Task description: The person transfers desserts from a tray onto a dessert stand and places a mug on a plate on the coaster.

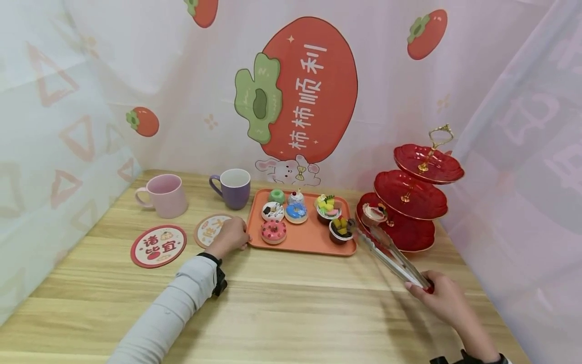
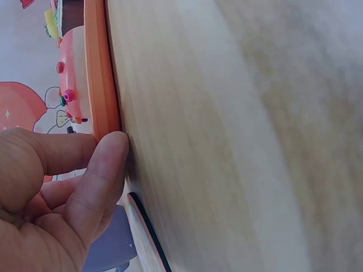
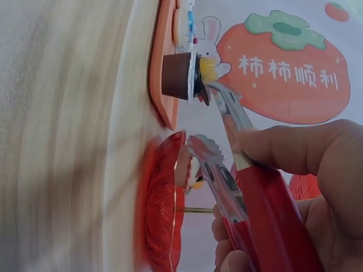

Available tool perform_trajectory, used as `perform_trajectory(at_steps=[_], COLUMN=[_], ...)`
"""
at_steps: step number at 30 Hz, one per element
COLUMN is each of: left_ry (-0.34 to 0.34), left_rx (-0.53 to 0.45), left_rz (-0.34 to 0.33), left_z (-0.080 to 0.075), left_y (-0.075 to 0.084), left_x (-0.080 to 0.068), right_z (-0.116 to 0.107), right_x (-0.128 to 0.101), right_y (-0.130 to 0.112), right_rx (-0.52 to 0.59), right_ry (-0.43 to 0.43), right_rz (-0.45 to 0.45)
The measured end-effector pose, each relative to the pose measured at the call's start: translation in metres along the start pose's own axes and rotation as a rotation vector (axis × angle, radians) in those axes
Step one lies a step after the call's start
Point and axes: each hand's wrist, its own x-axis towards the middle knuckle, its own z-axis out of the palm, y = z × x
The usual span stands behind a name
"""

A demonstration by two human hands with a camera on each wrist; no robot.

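Head view shows the right hand [image 1: 443, 298] gripping red-handled metal tongs [image 1: 391, 255], their tips at a small brown cup dessert topped with yellow fruit [image 1: 341, 230] on the orange rectangular tray [image 1: 309, 242]. It looks light, top-heavy and slippery; squeeze its cup wall gently. Left hand [image 1: 232, 235], fingers curled, steadies the tray's corner.
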Motion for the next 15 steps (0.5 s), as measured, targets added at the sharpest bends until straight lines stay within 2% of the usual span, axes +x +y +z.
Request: perform_trajectory(at_steps=[9, 15], left_ry=[0.008, 0.001], left_rx=[-0.006, -0.004], left_rz=[0.002, -0.024], left_z=[0.0023, 0.0019], left_y=[-0.0008, -0.0002], left_x=[-0.0011, 0.0011], right_z=[0.0075, 0.0102], right_x=[0.0015, 0.0033], right_y=[-0.0013, -0.0021], right_rx=[0.019, 0.029], right_ry=[-0.014, -0.053], right_rz=[-0.006, 0.004])
